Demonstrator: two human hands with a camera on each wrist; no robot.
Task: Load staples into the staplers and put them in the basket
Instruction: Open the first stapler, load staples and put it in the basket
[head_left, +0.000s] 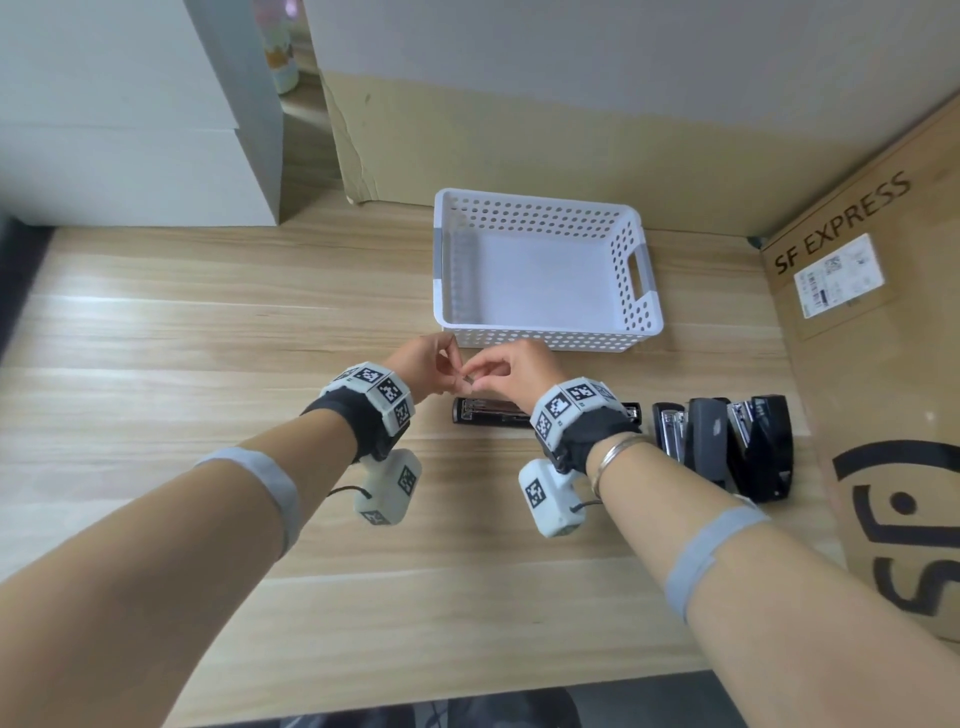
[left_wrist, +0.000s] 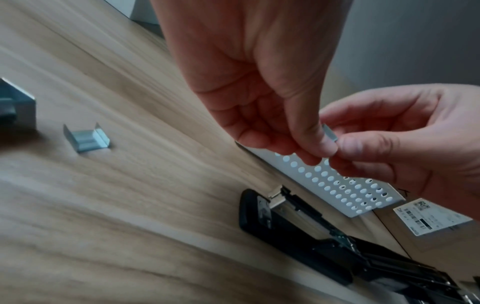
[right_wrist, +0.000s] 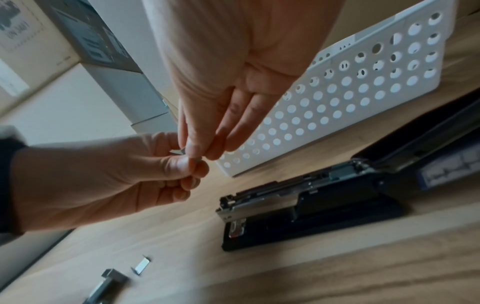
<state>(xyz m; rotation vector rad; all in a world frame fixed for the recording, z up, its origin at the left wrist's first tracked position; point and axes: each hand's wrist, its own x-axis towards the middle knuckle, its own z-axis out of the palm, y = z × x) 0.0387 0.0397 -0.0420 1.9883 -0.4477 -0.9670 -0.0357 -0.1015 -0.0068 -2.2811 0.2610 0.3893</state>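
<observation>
Both hands meet just above the table, in front of the white perforated basket (head_left: 545, 332). My left hand (left_wrist: 319, 148) and my right hand (left_wrist: 345, 148) pinch a short silver staple strip (left_wrist: 330, 132) between thumbs and fingertips. In the right wrist view the right hand (right_wrist: 197, 154) comes down from above onto the left hand (right_wrist: 187, 164), and the strip is mostly hidden. Below them a black stapler (head_left: 488, 413) lies swung open with its metal channel (right_wrist: 259, 202) bare. Loose staple pieces (left_wrist: 85, 138) (right_wrist: 141, 265) lie on the wood to the left.
Three closed black staplers (head_left: 722, 447) lie side by side right of the open one. A cardboard box marked SF EXPRESS (head_left: 857, 312) walls the right side. White boxes (head_left: 130, 130) stand at the back left. The basket (head_left: 644, 270) holds nothing.
</observation>
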